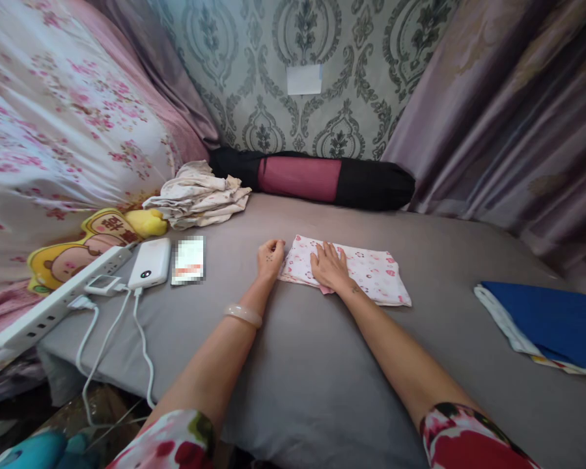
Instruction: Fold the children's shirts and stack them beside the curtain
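A folded white cloth with pink flowers (366, 272) lies flat on the grey bed surface (322, 365). My right hand (328, 267) rests palm down on the cloth's left part, fingers stretched out. My left hand (270, 256) sits at the cloth's left edge with its fingers curled in, touching or pinching that edge. A pale bangle (243, 315) circles my left wrist.
A folded blue and white cloth stack (542, 326) lies at the right. A crumpled beige cloth pile (198, 195) and a black-and-pink roll bag (317, 179) lie at the back. A white power bank (150, 263), phone (189, 260), power strip (58, 296) and cables sit left.
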### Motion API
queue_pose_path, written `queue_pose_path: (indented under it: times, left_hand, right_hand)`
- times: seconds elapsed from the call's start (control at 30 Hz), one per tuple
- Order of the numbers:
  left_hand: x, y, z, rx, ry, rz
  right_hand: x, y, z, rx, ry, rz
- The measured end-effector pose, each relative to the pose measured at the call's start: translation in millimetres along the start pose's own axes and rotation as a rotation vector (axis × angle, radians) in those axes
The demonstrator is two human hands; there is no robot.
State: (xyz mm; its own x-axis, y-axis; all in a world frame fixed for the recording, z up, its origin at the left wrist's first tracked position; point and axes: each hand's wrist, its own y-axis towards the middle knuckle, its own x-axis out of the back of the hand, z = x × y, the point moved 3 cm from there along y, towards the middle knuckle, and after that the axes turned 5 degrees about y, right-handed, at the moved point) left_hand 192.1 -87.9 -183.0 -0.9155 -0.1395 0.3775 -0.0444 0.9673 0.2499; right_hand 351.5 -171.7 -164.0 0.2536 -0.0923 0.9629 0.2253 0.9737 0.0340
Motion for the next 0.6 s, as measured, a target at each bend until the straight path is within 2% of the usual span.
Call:
queue_pose_path:
  times: [0.23,0.37,0.6]
  left_hand:
    - [-1.1,0.2,-0.6,-0.014,0.002,0.002]
    - [-1.1,0.5,-0.4,-0.005,0.005,-0.001]
    - [-3.1,1.6,3.2,-0.024,0.008,-0.003]
  right_hand:
    - [6.0,7.4,19.6,0.040,0.012,-0.006]
    - [-0.4,14.6,35.6,0.084,0.008,0.002]
    - [-9.2,16.1,39.0,0.066,0.013,0.000]
